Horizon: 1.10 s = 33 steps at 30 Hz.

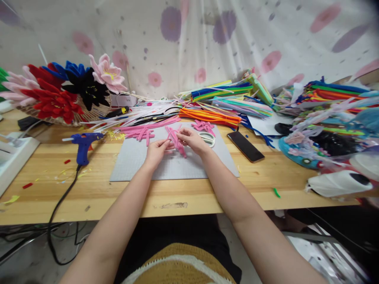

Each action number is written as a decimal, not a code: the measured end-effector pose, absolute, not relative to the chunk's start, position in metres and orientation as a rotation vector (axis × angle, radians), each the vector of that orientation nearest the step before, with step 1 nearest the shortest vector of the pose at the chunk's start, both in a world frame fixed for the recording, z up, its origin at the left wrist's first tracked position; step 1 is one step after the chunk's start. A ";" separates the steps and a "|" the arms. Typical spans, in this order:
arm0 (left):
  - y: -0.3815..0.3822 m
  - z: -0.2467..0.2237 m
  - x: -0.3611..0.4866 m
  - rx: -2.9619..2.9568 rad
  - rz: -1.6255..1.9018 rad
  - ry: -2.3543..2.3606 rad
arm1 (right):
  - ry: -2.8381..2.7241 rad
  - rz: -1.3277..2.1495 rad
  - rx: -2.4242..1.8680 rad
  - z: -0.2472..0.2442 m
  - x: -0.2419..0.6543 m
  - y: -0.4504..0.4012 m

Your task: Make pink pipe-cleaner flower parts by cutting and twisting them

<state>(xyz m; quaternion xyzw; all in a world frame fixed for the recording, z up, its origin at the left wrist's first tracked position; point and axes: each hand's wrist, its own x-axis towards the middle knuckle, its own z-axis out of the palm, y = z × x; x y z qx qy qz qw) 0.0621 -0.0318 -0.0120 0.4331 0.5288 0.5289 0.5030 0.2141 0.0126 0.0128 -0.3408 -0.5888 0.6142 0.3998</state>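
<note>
My left hand (156, 152) pinches the end of a pink pipe cleaner between thumb and fingertips. Opposite it, my right hand (192, 139) has its fingers closed on the same small bunch of bent pink pipe cleaners (178, 146), just above the grey cutting mat (130, 167). Short pink pipe cleaner pieces (142, 133) lie left of the hands, and another small pile of pink pieces (203, 126) sits behind the right hand. Scissors with pale handles (208, 138) rest on the mat beside my right wrist, partly hidden by it.
A blue glue gun (84, 146) with a black cord stands at left, below pipe cleaner flowers (59, 104). Coloured pipe cleaner bundles (210, 117) line the back. A phone (245, 146) lies right of the mat; a white spool (337, 183) is near the right edge.
</note>
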 end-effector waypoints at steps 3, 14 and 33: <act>-0.037 -0.006 0.065 0.907 1.209 1.164 | -1.525 1.547 -0.892 0.012 0.205 0.008; -0.042 -0.002 0.058 0.981 1.054 1.155 | -1.676 1.347 -0.938 0.000 0.197 0.012; -0.042 -0.001 0.058 1.007 1.023 1.181 | -1.671 1.454 -0.925 0.001 0.198 0.008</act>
